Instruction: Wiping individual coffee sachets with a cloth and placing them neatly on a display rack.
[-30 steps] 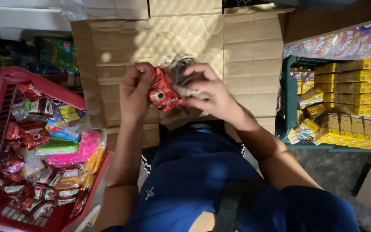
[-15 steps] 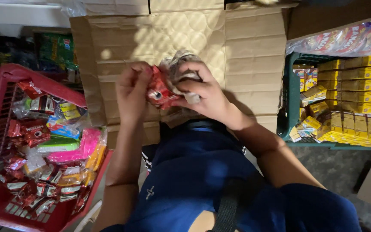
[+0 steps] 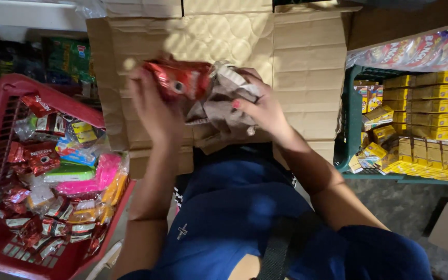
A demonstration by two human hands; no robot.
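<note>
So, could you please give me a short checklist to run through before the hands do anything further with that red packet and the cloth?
1. Left hand has the red packet firmly in its fingers: ok.
2. Right hand has the grey cloth bunched against the packet: ok.
3. Packet sealed and undamaged: cannot tell, since the hand and cloth cover part of it.
4. Red basket of packets lies close by the left arm: ok.
5. Green crate of yellow boxes lies close on the right: ok.
6. Cardboard sheet under the hands lies flat: ok.
</note>
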